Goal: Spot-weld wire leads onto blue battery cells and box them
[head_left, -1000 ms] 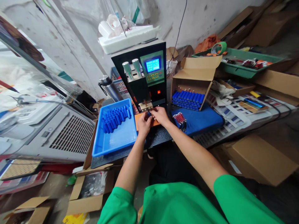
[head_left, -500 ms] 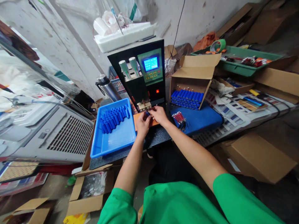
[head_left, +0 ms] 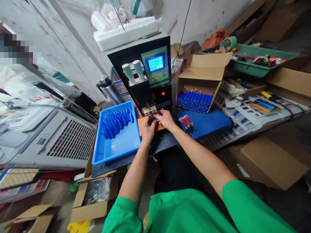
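Note:
At the foot of a black spot welder with a lit blue screen, my two hands meet close under its electrode pins. My left hand is closed on a blue battery cell, of which only a little shows between the fingers. From the right, my right hand pinches at the same spot; whatever its fingertips grip is too small and covered to name. Below the hands lies an orange board. Red-and-black wire leads lie in a bunch just right of my right hand.
To the left, a blue tray bears many blue cells. An open cardboard box of wired blue cells stands right, on a blue pad. A steel flask is behind the tray; a green tray sits far right.
My head view has shifted slightly, so the welder and trays sit a little differently. Both hands stay together under the electrode pins with hardly any movement.

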### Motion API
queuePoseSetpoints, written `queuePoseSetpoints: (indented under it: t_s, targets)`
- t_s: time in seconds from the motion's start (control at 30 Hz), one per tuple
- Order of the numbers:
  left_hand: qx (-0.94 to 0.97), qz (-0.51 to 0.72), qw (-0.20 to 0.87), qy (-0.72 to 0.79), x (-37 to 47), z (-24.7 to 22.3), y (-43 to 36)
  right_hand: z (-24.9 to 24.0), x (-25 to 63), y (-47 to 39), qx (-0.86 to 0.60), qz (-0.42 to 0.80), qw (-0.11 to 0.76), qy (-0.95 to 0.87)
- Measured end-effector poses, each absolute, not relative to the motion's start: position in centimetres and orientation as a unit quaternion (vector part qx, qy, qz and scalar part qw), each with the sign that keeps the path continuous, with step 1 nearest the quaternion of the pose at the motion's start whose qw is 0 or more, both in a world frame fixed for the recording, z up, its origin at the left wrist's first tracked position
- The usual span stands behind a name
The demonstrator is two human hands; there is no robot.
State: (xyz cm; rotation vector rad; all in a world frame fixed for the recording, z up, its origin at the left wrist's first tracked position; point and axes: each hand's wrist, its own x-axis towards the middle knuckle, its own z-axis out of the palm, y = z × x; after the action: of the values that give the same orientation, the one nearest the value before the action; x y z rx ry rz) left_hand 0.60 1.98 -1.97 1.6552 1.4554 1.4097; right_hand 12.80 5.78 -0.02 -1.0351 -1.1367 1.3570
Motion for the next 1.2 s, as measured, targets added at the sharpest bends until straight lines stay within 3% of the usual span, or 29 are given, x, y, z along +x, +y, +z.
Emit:
queuePoseSetpoints:
  t_s: [0.37, 0.7, 0.9, 1.2]
  targets:
    - [0.611, 0.517, 0.261, 0.540, 0.6, -2.2, 2.1, -0.6, 14.9, 4.5, -0.411, 0.555, 0.497, -0.526]
    - [0.610, 0.515, 0.252, 0.547, 0.8, -1.8, 2.0, -0.8, 15.4, 5.2, -0.381, 0.631, 0.503, -0.451]
    - [0.562, 0.579, 0.245, 0.537, 0.4, -1.5, 1.3, -0.5, 15.5, 5.1, -0.376, 0.636, 0.509, -0.442]
    - [0.675, 0.454, 0.188, 0.550, 0.0, -2.7, -1.8, -1.2, 15.5, 5.4, -0.356, 0.655, 0.530, -0.404]
